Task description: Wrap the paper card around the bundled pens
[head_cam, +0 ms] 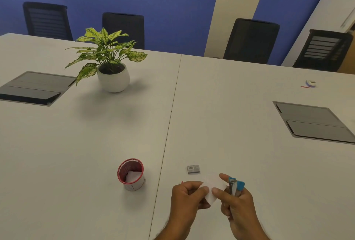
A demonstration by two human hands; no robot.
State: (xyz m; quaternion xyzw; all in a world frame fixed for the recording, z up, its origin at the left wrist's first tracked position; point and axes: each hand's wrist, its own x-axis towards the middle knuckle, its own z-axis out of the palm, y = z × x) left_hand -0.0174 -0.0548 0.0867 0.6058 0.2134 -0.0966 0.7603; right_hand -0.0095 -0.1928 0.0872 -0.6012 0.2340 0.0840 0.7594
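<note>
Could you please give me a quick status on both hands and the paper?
Left hand pinches white paper. Right hand grips blue stapler, thumb on paper. Nothing in the way.

Even, soft overhead light – moderately bright, no glare on the table (230,105); the potted plant (109,57), far beyond the hands, casts a faint diffuse shadow toward them; edges bow with wide-angle distortion – wrists slightly blurred; the whole picture is mildly soft.

Left hand (187,194): raised low in the head view, fingers curled inward, thumb tip pressed toward the right hand. Right hand (235,201): close beside it, thumb and forefinger extended in a pinch, remaining fingers curled. Both forearms enter from the bottom edge, converging.
</note>
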